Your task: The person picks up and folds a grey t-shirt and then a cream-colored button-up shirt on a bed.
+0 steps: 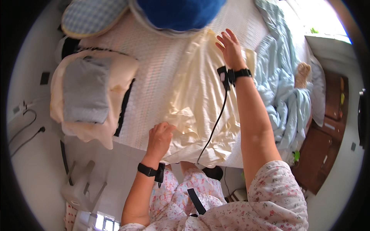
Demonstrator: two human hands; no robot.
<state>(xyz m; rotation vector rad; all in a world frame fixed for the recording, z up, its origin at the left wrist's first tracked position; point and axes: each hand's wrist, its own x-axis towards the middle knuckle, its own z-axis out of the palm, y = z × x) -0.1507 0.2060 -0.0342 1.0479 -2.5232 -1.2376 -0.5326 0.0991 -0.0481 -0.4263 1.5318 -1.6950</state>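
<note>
A pale yellow cloth lies spread lengthwise on the bed, wrinkled and bunched at its near end. My left hand rests at its near left edge, fingers bent toward the fabric; whether they pinch it is unclear. Farther off, my right hand is held over the cloth's far right part, fingers apart and nothing in them. Each wrist wears a black strap with a small device, and a black cable hangs from the right one across the cloth.
White textured bedding covers the bed. To the left sits a cream cloth pile topped by folded grey fabric. A blue round object and a checked oval pad lie beyond. Rumpled light-blue fabric lies right.
</note>
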